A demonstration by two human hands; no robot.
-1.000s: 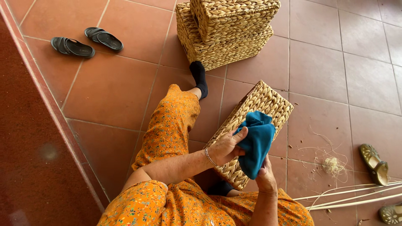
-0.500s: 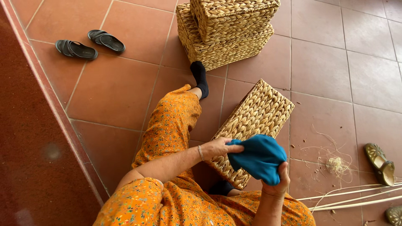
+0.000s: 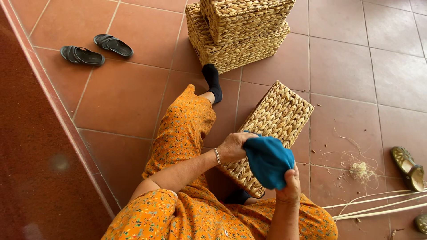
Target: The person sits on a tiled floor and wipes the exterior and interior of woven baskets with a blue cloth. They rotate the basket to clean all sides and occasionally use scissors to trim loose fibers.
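I sit on a tiled floor with a woven straw basket [image 3: 280,120] lying flat over my lap and lower leg. Both hands grip a blue cloth [image 3: 268,161] above the basket's near end. My left hand [image 3: 234,146] pinches the cloth's left edge, a thin bracelet on its wrist. The cloth's lower right side is bunched in my right hand [image 3: 290,186]. My outstretched leg in orange floral trousers [image 3: 182,133] ends in a black sock [image 3: 212,81].
Two stacked woven baskets [image 3: 238,31] stand just past my foot. A pair of black sandals [image 3: 95,49] lies at upper left. Loose straw fibres [image 3: 362,169], long reeds [image 3: 378,206] and a green sandal [image 3: 408,162] lie to the right. A red step [image 3: 31,146] borders the left.
The blue cloth has come up off the basket towards me and is now bunched between both hands. My left hand shifted from the basket's surface to the cloth's edge.
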